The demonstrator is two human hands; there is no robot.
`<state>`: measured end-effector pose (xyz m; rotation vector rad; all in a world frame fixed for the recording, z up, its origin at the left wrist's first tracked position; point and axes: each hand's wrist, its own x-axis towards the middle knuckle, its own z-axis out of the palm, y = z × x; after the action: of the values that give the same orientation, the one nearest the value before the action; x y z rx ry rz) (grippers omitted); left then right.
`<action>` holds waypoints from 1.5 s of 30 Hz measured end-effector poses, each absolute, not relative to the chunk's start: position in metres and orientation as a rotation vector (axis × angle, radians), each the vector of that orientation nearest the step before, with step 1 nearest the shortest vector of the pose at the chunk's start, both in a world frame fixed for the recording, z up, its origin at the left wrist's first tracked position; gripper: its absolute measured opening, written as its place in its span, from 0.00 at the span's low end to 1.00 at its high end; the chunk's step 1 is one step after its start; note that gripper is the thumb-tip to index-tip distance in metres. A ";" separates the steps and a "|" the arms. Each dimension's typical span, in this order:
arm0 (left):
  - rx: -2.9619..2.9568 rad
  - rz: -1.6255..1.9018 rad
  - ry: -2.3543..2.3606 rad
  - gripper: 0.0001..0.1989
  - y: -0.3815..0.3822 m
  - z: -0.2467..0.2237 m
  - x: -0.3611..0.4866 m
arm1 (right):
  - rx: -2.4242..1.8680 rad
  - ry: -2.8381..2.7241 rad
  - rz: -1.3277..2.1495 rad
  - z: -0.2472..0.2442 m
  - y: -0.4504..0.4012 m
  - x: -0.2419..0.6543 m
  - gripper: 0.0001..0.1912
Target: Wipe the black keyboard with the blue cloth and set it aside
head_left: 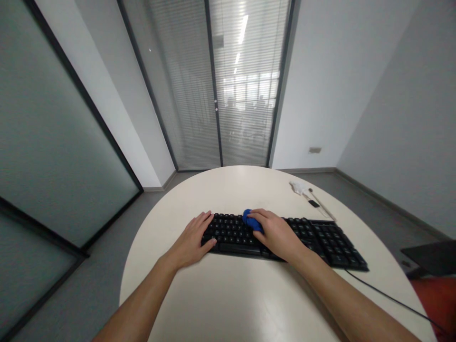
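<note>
A black keyboard [231,233] lies across the round table, its number pad at the right end. My left hand [190,240] clasps its left end, fingers along the back corner and thumb over the front keys. Over the middle keys, my right hand [276,232] is closed on a soft-looking blue lump [252,220] pressed against the keyboard. Whether the lump is cloth or putty I cannot tell. My right hand and forearm hide part of the keys to the right of it.
The pale round table [235,190] has a curved far edge. Behind the keyboard at right lie a small white packet [297,188], a thin light stick [322,205] and a small black piece [313,203]. A black cable [388,297] runs off the right edge, near a red surface [434,299].
</note>
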<state>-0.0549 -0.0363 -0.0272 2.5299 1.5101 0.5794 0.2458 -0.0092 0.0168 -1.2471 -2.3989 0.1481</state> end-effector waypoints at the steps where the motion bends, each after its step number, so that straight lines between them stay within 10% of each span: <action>1: 2.530 0.581 1.510 0.35 -0.037 -0.027 -0.055 | -1.184 -2.420 0.154 0.017 -0.013 0.245 0.23; 13: 2.613 0.588 1.431 0.31 -0.039 -0.023 -0.055 | -0.655 -2.614 0.216 0.006 -0.053 0.187 0.24; 45: 2.679 0.612 1.355 0.27 -0.044 -0.019 -0.047 | -1.002 -2.567 0.192 0.028 -0.032 0.239 0.24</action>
<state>-0.0471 -0.0440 -0.0186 2.6786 1.3550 0.6122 0.2394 -0.0322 0.0275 -1.0023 -2.5673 0.1921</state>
